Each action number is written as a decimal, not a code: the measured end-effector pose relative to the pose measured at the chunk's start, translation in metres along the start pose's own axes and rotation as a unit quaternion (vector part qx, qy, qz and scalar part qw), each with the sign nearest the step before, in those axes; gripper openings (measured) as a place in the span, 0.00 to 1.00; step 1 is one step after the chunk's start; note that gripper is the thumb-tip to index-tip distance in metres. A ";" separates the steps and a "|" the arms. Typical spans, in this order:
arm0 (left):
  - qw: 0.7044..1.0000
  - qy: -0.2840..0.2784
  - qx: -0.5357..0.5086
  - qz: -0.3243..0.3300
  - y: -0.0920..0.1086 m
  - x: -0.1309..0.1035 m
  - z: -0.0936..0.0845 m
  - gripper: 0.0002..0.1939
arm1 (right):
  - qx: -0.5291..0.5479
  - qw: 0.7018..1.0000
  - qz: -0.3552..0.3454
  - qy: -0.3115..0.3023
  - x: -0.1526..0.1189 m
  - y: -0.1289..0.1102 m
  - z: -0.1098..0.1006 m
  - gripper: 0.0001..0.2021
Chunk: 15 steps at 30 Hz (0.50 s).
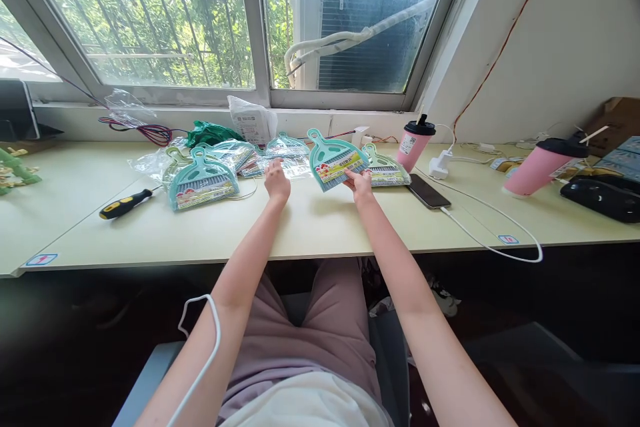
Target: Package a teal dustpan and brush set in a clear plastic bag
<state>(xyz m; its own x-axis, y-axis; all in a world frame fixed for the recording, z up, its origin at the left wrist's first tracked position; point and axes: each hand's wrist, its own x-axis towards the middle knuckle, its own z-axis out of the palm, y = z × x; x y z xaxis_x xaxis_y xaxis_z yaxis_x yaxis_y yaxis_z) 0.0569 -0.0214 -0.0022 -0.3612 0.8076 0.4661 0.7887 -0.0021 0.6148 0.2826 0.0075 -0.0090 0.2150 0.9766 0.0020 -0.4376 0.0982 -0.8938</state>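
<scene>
My right hand (359, 183) grips the lower edge of a teal mini dustpan-and-brush set (334, 159), tilted up off the pale desk (310, 230). My left hand (277, 181) rests on the desk with fingers curled, touching a clear plastic bag (295, 167) in front of it. More packaged teal sets lie behind: one large set (200, 181) to the left, a flat pile (240, 152) in the middle, another set (385, 170) just right of the held one.
A yellow-and-black screwdriver (125, 203) lies at left. A phone (429, 191) on a white cable (495, 237) lies to the right, with two pink cups (414, 143) (543, 163), a charger and a black case (603, 195). The window sill runs along the back.
</scene>
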 end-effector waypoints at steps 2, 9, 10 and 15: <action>0.998 -0.014 0.061 -0.020 -0.003 0.000 0.000 0.33 | 0.003 1.000 0.006 0.010 0.001 0.000 -0.001 0.13; 0.985 -0.125 0.107 -0.052 -0.009 0.000 0.013 0.33 | -0.030 0.999 0.044 -0.008 0.001 0.004 -0.004 0.11; 0.985 -0.117 0.110 -0.057 -0.010 0.001 0.015 0.35 | -0.039 0.998 0.053 -0.014 0.001 0.004 -0.004 0.11; 0.990 -0.032 0.088 -0.107 -0.017 0.007 0.012 0.39 | -0.094 0.988 0.090 -0.079 0.000 0.004 -0.002 0.13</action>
<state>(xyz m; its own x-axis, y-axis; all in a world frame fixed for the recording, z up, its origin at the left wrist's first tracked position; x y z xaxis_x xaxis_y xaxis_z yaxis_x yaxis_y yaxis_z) 0.0469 -0.0086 -0.0174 -0.5024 0.8136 0.2926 0.7740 0.2724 0.5716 0.2828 0.0079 -0.0135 0.0024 0.9941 -0.1084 -0.2827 -0.1033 -0.9536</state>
